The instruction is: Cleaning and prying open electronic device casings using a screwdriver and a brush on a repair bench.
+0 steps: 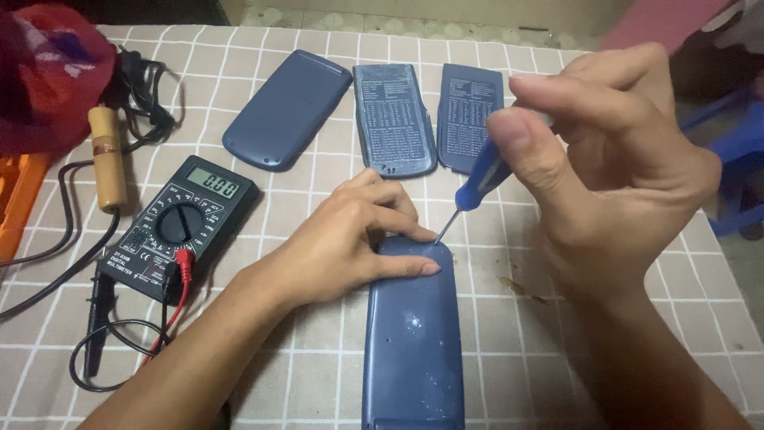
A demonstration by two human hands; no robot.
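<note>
Nearest the camera, a dark blue calculator body (pixel 414 342) lies back-up on the checked tablecloth (pixel 509 318), its lower end cut off by the bottom edge of the frame. The left hand (pixel 350 239) rests flat across its top end, fingers pressed down on the casing and hiding the upper left corner. The right hand (pixel 605 159) pinches a blue-handled screwdriver (pixel 481 181) between thumb and fingertips; most of the handle is hidden inside the grip, and the thin shaft slants down to touch the casing's top right corner. Whether the tip sits in a screw is too small to tell.

To the left lies a black digital multimeter (pixel 181 227) with red and black leads coiled beside it. A wooden-handled soldering iron (pixel 107 159) lies farther left, its tip not visible. Beyond the hands, three blue calculator covers (pixel 396 119) lie side by side; the rightmost is partly hidden behind the right hand. A red bag (pixel 48 72) is blurred at the far left corner.
</note>
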